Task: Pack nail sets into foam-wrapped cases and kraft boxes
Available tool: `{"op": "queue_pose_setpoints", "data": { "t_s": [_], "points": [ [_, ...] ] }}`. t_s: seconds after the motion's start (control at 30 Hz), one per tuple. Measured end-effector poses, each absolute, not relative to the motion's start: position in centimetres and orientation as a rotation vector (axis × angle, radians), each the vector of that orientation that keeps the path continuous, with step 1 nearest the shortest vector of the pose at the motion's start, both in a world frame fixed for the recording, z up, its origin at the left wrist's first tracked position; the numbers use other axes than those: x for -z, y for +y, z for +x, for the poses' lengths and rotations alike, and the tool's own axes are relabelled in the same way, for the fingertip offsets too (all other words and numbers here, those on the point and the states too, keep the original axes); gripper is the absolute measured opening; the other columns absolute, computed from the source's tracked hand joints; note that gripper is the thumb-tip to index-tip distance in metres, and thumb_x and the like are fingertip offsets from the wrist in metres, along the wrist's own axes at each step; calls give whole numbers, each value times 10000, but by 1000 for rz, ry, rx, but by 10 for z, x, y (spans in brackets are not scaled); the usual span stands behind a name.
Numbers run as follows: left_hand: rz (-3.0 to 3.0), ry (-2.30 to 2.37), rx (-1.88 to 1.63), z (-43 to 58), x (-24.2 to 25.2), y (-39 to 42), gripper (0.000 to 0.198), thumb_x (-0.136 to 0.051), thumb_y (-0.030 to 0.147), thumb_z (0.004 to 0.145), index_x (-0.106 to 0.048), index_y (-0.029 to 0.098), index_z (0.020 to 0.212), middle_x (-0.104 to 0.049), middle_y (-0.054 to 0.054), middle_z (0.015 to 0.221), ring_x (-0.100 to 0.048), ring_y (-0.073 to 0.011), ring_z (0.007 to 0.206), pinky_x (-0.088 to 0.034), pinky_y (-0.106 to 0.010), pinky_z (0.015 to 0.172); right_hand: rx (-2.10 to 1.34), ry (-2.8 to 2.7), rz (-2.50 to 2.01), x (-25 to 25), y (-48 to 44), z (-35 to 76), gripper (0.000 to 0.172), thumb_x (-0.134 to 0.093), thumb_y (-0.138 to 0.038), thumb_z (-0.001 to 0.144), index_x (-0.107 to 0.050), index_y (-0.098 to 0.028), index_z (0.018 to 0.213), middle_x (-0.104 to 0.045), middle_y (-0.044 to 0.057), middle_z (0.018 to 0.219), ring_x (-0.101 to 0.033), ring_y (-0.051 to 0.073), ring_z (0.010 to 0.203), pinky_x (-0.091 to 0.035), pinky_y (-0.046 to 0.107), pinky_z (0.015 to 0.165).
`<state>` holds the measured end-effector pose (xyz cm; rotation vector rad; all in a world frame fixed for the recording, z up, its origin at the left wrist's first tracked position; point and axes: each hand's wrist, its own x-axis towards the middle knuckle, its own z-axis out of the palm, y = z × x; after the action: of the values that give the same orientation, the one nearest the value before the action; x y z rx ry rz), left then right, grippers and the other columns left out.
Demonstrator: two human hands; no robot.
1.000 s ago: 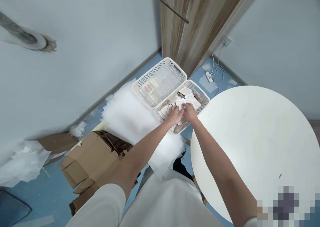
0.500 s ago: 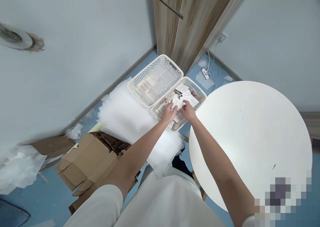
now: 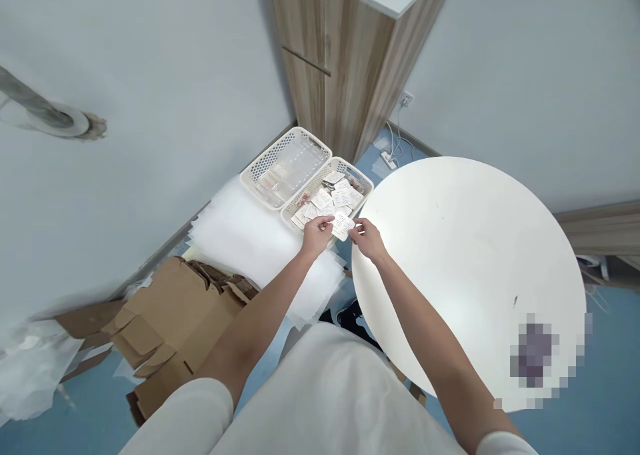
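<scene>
As left hand, right hand pinch one card, two baskets

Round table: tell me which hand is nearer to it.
Right. The right hand is at the left rim of the table, pinching a card; the left hand holds the card's other end, farther left.

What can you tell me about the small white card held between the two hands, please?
The small white card is thin and roughly square, paper by its look, with faint print too small to read. It hangs slightly tilted in the air by the near end of the white basket of similar cards. The left hand pinches its left edge, the right hand its right edge.
</scene>
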<state>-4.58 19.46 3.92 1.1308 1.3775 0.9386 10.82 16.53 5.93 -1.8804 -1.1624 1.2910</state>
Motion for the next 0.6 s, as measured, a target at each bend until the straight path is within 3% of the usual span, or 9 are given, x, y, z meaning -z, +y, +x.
{"op": "queue_pose_setpoints", "data": {
  "t_s": [0.1, 0.2, 0.4, 0.6],
  "points": [
    [1080, 1248, -938, -29, -56, 170, 237, -606, 181, 674, -609, 136, 906, -653, -71, 885, -603, -152, 817, -474, -316, 769, -1276, -1119, -1869, -77, 120, 132, 182, -515, -324, 721, -559, -192, 839, -573, -9, 750, -590, 111, 587, -424, 231, 524],
    [1047, 1139, -864, -5, -72, 143, 374, -661, 197, 644, -533, 142, 990, -659, -75, 877, -614, -153, 794, -480, -328, 743, -1284, -1085, -1859, -91, 72, 162, 172, -523, -350, 723, -559, -183, 740, -565, -7, 716, -591, 115, 585, -415, 232, 522],
    [1244, 929, -540, 57, -94, 96, 441, -710, 232, 625, -504, 157, 1009, -673, -75, 845, -616, -152, 743, -477, -347, 736, -1177, -947, -1777, -103, -10, 218, 334, -592, -368, 687, -560, -213, 981, -594, 9, 866, -571, 107, 630, -448, 257, 575],
    [1387, 913, -531, 116, -102, 54, 373, -680, 257, 656, -541, 159, 989, -617, -100, 1012, -605, -156, 827, -476, -312, 735, -1051, -734, -1720, -99, -68, 250, 217, -554, -380, 733, -549, -182, 823, -573, 1, 743, -575, 118, 600, -465, 272, 582]
  ]
}}
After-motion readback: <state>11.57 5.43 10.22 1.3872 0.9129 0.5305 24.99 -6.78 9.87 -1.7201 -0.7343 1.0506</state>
